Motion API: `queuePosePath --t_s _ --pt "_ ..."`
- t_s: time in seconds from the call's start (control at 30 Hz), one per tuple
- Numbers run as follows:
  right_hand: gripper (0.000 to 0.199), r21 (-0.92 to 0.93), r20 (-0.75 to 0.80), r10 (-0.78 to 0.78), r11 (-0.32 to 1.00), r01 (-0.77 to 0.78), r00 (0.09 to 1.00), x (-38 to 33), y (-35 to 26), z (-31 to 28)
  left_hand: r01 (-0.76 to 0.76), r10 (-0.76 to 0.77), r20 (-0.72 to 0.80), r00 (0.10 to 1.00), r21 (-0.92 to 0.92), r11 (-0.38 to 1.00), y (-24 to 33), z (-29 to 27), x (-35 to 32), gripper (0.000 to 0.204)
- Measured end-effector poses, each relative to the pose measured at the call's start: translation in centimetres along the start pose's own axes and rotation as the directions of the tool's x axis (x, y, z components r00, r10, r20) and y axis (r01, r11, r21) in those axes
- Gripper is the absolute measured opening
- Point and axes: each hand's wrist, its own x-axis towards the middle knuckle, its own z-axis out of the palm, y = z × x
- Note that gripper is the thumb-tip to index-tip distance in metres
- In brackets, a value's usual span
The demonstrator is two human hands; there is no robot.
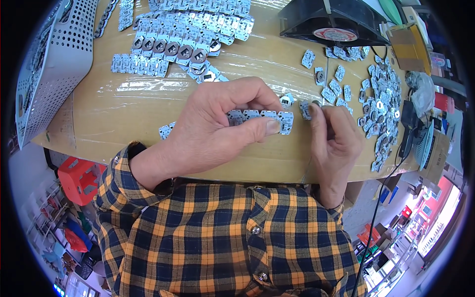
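Circuit-board strip [285,123], pale blue and made of small units joined side by side, lay in the left hand [210,123] near the middle of the view. That hand was closed to a pinch, its thumb laid along the strip's near face and its curled fingers behind, so that the last unit stuck out beyond the thumbnail toward 3 o'clock.

Taking the strip as the hub of the dial, the right hand [339,136] sat at 3 o'clock, apart from it, the thumb and forefinger brought nearly together and the other fingers curled in. Those two tips were at a single circuit board [305,110]; the view there was poor, and whether they gripped it or merely touched it could not be told. A loose board with a round metal part [286,100] rested between 1 and 2 o'clock, just beyond the strip.

Rows of joined boards [178,32], several bearing round metal parts, spread out at 11 o'clock on the tan tabletop [247,161]. A black box fan [341,20] stood at 1 o'clock, and a heap of loose boards [385,94] sprawled between 2 and 3. Toward 9 or 10 was a perforated pale basket [62,84]; at 8, below the table edge, a red plastic stool [74,180].
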Motion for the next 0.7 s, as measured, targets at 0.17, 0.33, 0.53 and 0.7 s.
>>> queuePosePath --t_s 0.17,0.33,0.53,0.7 --pt "0.01 0.283 0.102 0.044 0.956 -0.072 0.994 -0.3 -1.1 -1.7 0.099 -0.099 0.007 0.995 -0.07 0.993 0.9 0.1 0.1 0.011" --pt "0.009 0.567 0.308 -0.047 0.811 -0.143 0.95 -0.1 -1.2 -1.4 0.039 -0.033 0.077 0.997 -0.074 0.996 -0.1 -0.5 0.0 0.013" --pt "0.007 0.628 0.401 -0.103 0.755 -0.191 0.91 0.4 -0.6 -1.4 0.027 -0.01 0.128 0.992 -0.129 0.991 0.0 -0.4 0.0 0.011" --pt "0.01 0.493 0.348 -0.177 0.87 -0.019 0.92 0.2 -0.6 -0.7 0.005 0.002 0.119 0.993 -0.059 0.998 -0.1 -0.3 0.0 0.012"
